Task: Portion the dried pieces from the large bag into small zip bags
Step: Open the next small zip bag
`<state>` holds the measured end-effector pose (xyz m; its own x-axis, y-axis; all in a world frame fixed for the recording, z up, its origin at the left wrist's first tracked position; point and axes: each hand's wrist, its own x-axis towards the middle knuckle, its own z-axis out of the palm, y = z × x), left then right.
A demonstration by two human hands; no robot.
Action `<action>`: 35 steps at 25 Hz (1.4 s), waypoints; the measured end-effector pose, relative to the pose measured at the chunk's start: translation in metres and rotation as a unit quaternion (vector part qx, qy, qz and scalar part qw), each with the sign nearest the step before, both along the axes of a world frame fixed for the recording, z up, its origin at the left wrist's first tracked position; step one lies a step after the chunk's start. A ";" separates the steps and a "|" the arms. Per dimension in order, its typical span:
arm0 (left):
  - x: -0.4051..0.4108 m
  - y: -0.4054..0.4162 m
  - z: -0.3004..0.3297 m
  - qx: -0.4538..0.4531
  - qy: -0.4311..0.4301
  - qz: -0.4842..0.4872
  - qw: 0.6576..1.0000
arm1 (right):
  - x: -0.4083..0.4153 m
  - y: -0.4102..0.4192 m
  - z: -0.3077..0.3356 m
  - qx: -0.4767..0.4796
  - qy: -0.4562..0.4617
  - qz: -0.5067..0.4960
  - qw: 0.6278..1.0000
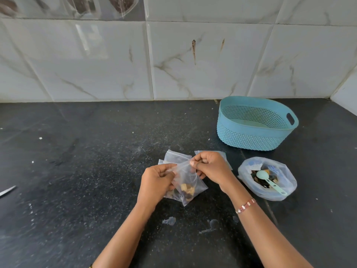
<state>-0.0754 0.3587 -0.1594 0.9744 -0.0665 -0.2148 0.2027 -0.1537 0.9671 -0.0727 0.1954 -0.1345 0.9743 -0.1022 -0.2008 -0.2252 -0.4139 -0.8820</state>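
Observation:
A small clear zip bag [188, 182] with a few brown and dark dried pieces in its bottom corner hangs between my hands over the black counter. My left hand [156, 184] pinches its top edge on the left, and my right hand [210, 167] pinches the top edge on the right. Several other small zip bags [176, 156] lie flat on the counter behind and under my hands. The large clear bag [267, 178] sits open to the right, holding dried pieces and a pale green measuring spoon [269, 180].
A teal perforated plastic basket [255, 123] stands at the back right near the tiled wall. A metal blade tip [7, 191] pokes in at the left edge. Small wet spots [170, 221] mark the black counter [87, 171] near me.

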 end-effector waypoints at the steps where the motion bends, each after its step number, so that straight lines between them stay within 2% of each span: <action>1: 0.004 0.002 0.000 0.021 -0.012 -0.003 1.000 | 0.004 0.000 0.000 0.000 0.008 0.005 1.000; 3: 0.012 0.003 0.003 0.071 -0.048 -0.010 0.996 | 0.010 -0.004 0.000 -0.017 -0.001 -0.013 1.000; 7: 0.018 -0.006 0.020 0.096 -0.140 -0.028 0.985 | 0.017 -0.024 -0.008 -0.182 -0.049 -0.068 0.980; 10: 0.024 -0.022 0.035 0.122 -0.192 -0.076 0.971 | 0.012 -0.029 -0.021 -0.239 -0.042 -0.053 0.969; 12: 0.027 -0.035 0.039 0.129 -0.195 -0.101 0.967 | 0.007 -0.024 -0.030 -0.279 -0.045 -0.047 0.958; 15: 0.028 -0.050 0.034 0.126 -0.176 -0.128 0.968 | 0.002 -0.015 -0.037 -0.386 -0.071 -0.032 0.919; 17: 0.027 -0.055 0.029 0.117 -0.163 -0.141 0.970 | 0.000 -0.012 -0.037 -0.420 -0.091 -0.020 0.903; 22: 0.028 -0.059 0.023 0.096 -0.153 -0.136 0.974 | -0.002 -0.014 -0.033 -0.393 -0.081 -0.039 0.915; 25: 0.029 -0.059 0.025 0.074 -0.149 -0.131 0.977 | -0.003 -0.009 -0.033 -0.437 -0.096 -0.015 0.894; 27: 0.029 -0.057 0.024 0.071 -0.146 -0.126 0.979 | -0.002 -0.005 -0.034 -0.437 -0.105 -0.007 0.893; 32: 0.026 -0.051 0.016 0.053 -0.132 -0.084 0.986 | -0.011 -0.016 -0.023 -0.323 -0.086 -0.093 0.938; 35: 0.022 -0.056 0.014 0.001 -0.115 -0.062 0.991 | -0.027 -0.024 -0.009 -0.221 -0.127 -0.166 0.953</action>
<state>-0.0534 0.3028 -0.1455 0.9820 -0.1887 0.0126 -0.0445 -0.1659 0.9851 -0.0999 0.1713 -0.1433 0.8853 -0.4323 0.1714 -0.2105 -0.7012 -0.6812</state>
